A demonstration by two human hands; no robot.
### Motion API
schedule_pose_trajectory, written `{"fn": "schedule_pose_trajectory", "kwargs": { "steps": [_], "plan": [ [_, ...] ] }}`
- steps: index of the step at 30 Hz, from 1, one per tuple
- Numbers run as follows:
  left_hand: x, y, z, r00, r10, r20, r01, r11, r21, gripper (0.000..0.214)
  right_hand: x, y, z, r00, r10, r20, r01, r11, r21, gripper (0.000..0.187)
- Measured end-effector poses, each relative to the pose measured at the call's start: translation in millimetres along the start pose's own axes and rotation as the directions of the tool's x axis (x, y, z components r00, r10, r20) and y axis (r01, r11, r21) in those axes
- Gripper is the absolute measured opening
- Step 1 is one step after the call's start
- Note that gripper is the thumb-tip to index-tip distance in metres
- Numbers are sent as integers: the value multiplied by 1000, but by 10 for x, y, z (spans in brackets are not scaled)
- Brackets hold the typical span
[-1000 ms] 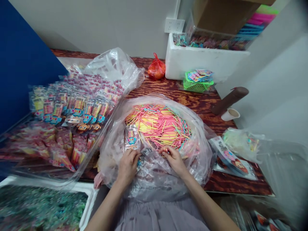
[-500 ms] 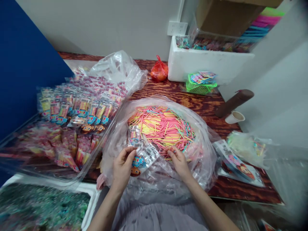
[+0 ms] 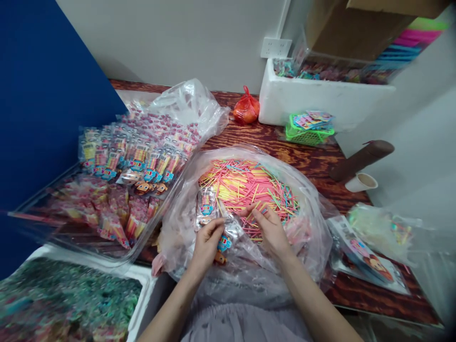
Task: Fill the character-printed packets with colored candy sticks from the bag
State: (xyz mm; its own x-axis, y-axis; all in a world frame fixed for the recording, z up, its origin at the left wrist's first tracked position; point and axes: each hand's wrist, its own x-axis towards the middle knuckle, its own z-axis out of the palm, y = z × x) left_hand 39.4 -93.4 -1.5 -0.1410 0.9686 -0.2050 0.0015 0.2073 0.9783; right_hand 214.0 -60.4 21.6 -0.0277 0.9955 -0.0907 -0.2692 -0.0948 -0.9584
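The left hand grips a small printed packet at the pile's near edge. The right hand seems to pinch a few coloured sticks inside the clear bag. Keeping the packet's mouth close should help them slide in straight.

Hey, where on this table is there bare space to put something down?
Bare wood shows between the orange plastic bag, white foam box, green mesh basket and the big clear bag of coloured sticks. The left is crowded with a clear tray of packets; printed cards fill the right.
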Motion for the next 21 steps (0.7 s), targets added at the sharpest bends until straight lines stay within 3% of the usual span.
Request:
{"fn": "schedule_pose_trajectory", "kwargs": {
  "steps": [4,10,14,18,21],
  "plan": [
    [-21,13,32,1000,1,21,0,999,-48,23,-75,94,111,1000,19,24,-18,1000,-26,17],
    [-53,-74,33,996,65,61,-75,982,176,34,-54,50,105,999,43,-5,-42,999,32,19],
    [-46,-96,48,989,106,106,-127,969,212,20,20,-19,41,999,40,-24,-37,991,131,21],
    [-37,-63,20,999,39,-30,-37,998,58,23,30,10,-25,997,65,-37,-55,974,218,18],
    [-26,-50,-40,995,9,-103,-6,999,31,33,9,68,-67,999,45,-21,-41,985,168,17]
  ]
}}
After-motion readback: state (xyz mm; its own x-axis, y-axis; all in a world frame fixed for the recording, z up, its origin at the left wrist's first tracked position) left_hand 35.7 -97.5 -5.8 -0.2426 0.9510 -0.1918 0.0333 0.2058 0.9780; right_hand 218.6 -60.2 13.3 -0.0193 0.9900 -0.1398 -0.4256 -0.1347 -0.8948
